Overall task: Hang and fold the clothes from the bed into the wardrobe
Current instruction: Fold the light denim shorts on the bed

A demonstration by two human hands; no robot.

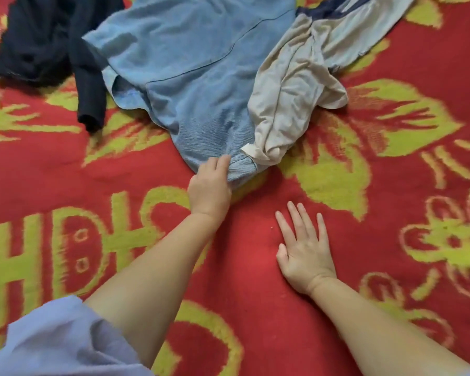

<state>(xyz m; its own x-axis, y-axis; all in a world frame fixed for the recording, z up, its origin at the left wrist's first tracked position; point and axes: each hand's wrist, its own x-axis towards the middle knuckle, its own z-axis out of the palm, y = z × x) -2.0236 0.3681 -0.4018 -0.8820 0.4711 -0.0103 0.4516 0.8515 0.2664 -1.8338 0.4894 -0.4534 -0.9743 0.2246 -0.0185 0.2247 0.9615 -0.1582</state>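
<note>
A light blue shirt (190,66) lies spread across the upper middle of the bed. My left hand (210,185) is shut on its near hem, with the fingers curled over the cloth. Draped over the shirt's right side is a beige garment (288,104) with navy trim. A dark navy garment (46,42) lies crumpled at the upper left, one sleeve trailing toward me. My right hand (304,248) rests flat on the blanket, fingers spread, holding nothing, a short way below and to the right of the shirt's hem.
A red blanket (377,280) with yellow-green flower and letter patterns covers the whole bed. My lilac sleeve (57,340) shows at the bottom left. No wardrobe is in view.
</note>
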